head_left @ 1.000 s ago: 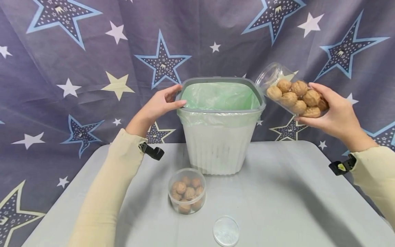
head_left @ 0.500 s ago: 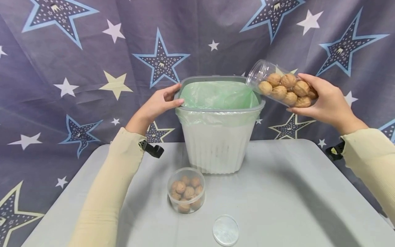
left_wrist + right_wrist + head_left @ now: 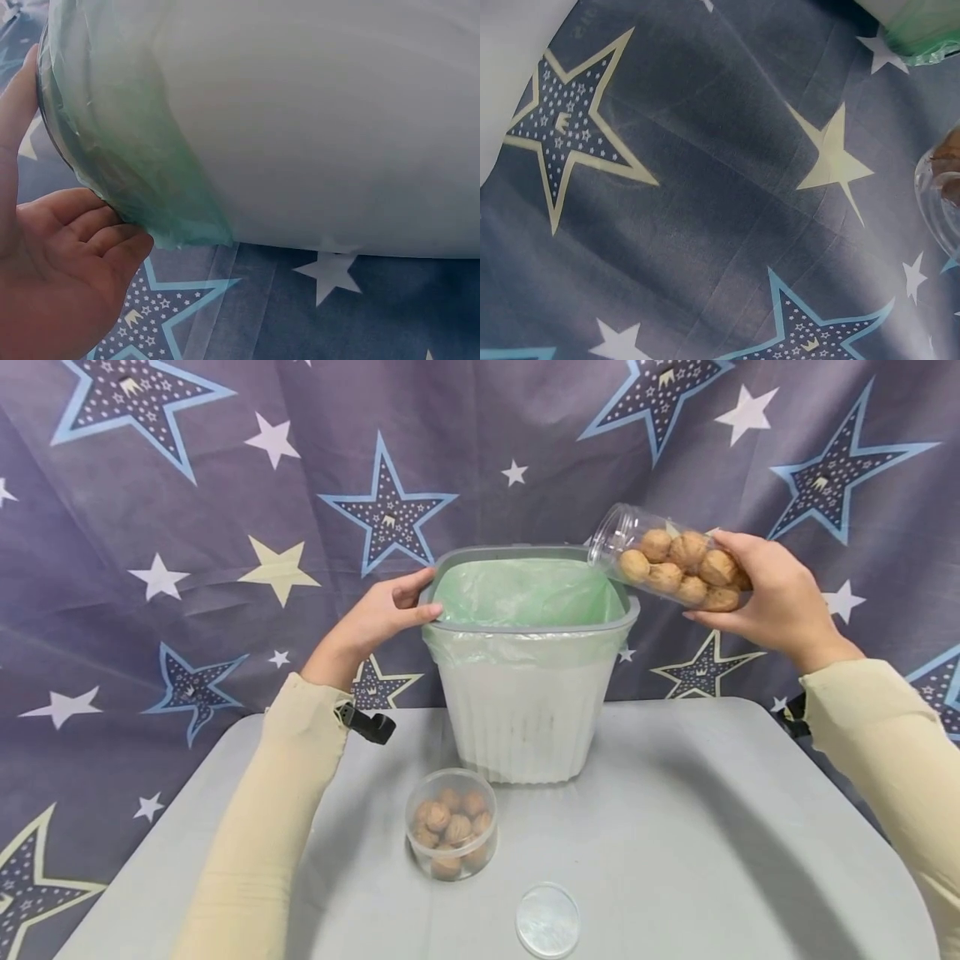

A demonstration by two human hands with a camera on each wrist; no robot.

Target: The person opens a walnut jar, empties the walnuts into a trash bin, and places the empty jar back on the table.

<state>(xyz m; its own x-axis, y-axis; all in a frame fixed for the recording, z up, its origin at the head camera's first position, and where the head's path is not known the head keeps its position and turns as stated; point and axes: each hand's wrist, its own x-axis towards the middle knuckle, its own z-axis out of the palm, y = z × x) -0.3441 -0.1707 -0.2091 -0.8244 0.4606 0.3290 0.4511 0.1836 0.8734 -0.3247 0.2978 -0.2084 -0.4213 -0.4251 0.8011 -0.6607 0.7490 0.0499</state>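
Note:
A white trash can (image 3: 525, 710) with a grey rim and a green plastic liner (image 3: 525, 589) stands on the table. My left hand (image 3: 375, 618) holds its rim from the left side, thumb at the front corner and fingers further back; in the left wrist view, curled fingers (image 3: 112, 232) touch the liner's outer fold. With my right hand (image 3: 780, 597) I grip the base end of a clear jar (image 3: 613, 537) holding several walnuts (image 3: 687, 552). The jar lies tilted, its uncovered mouth at the can's right rim. Only the jar's edge shows in the right wrist view.
A clear round tub (image 3: 489, 850) with several darker walnuts stands on the table (image 3: 645, 860) in front of the can. A clear round lid (image 3: 547, 920) lies near the table's front. Behind hangs a purple-grey cloth (image 3: 480, 427) with stars.
My right hand has brought the jar left, from outside the can to its right rim, and the jar lies flatter. The left hand stays on the rim.

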